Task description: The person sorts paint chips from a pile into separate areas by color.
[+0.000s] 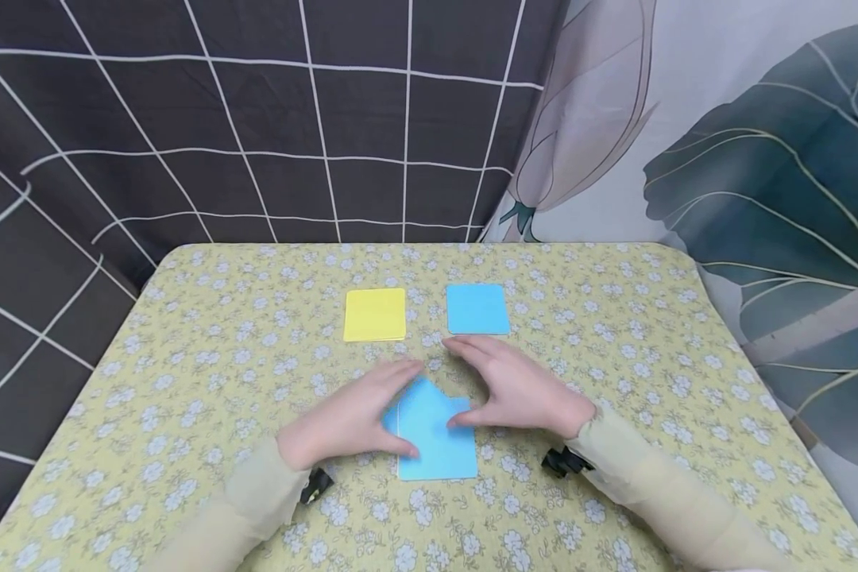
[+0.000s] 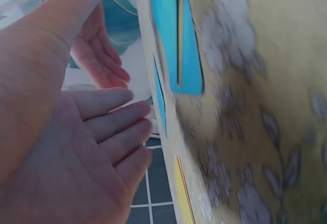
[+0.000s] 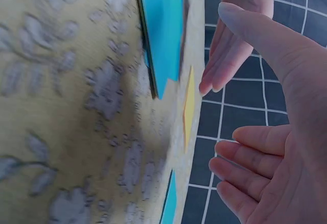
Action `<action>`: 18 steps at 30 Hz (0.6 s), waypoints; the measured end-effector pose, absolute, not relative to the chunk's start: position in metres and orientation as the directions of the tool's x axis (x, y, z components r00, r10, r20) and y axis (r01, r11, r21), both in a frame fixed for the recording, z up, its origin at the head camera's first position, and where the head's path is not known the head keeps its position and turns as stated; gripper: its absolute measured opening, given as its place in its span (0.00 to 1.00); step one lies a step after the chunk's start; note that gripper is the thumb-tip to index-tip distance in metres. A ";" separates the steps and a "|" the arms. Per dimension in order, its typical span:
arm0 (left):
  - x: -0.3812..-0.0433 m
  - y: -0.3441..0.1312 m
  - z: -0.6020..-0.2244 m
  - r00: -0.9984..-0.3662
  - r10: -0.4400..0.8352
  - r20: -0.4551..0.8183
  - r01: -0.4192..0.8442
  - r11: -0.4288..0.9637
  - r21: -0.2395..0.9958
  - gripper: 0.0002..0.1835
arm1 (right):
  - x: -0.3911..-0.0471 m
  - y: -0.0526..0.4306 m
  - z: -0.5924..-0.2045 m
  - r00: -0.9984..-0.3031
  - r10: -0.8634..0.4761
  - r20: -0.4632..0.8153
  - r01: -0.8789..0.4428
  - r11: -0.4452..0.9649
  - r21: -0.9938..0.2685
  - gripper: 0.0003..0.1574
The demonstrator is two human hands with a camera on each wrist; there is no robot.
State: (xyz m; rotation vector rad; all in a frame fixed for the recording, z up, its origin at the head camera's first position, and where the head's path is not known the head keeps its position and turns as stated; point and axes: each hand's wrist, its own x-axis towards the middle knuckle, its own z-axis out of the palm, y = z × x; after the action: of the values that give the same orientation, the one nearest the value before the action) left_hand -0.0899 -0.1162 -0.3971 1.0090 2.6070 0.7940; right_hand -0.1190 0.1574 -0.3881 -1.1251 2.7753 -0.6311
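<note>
Flat blue square cards point(image 1: 436, 445) lie overlapping on the flowered cloth between my two hands, with at least one askew beneath the top one. My left hand point(image 1: 361, 413) hovers at their left side, fingers extended and thumb over the top card's left part. At their right side is my right hand point(image 1: 518, 389), its thumb over the upper right part. The palms face each other in both wrist views, and nothing is held. Further back lie a yellow square card point(image 1: 375, 314) and a blue square card point(image 1: 477, 308), both apart from the hands.
A yellow flowered tablecloth point(image 1: 207, 397) covers the table. Behind it hangs a dark cloth point(image 1: 257, 111) with white grid lines, and a pale leaf-patterned curtain point(image 1: 772, 206) hangs at the right. Dark wrist devices point(image 1: 566, 461) sit under the sleeves.
</note>
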 end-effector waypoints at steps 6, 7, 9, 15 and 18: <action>-0.078 -0.112 -0.399 -0.722 0.690 -0.046 0.562 0.624 0.543 0.64 | -0.107 0.162 -0.394 -0.727 -0.686 0.038 -0.644 0.661 -0.384 0.71; -0.076 -0.111 -0.399 -0.720 0.692 -0.048 0.566 0.625 0.538 0.64 | -0.105 0.163 -0.395 -0.725 -0.688 0.031 -0.644 0.661 -0.384 0.71; -0.072 -0.109 -0.399 -0.716 0.696 -0.053 0.568 0.625 0.535 0.64 | -0.100 0.164 -0.397 -0.718 -0.695 0.019 -0.647 0.657 -0.387 0.72; -0.061 -0.104 -0.399 -0.707 0.702 -0.089 0.572 0.641 0.513 0.63 | -0.088 0.165 -0.403 -0.700 -0.714 -0.008 -0.653 0.645 -0.397 0.71; -0.059 -0.102 -0.400 -0.708 0.699 -0.102 0.572 0.651 0.499 0.62 | -0.085 0.166 -0.406 -0.698 -0.716 -0.014 -0.654 0.646 -0.394 0.70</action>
State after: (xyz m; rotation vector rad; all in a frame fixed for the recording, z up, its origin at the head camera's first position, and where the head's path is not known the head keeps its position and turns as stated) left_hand -0.0588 -0.1020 -0.3996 1.0206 2.5856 0.6374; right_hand -0.0848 0.1659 -0.4057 -1.1308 2.6946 -0.5442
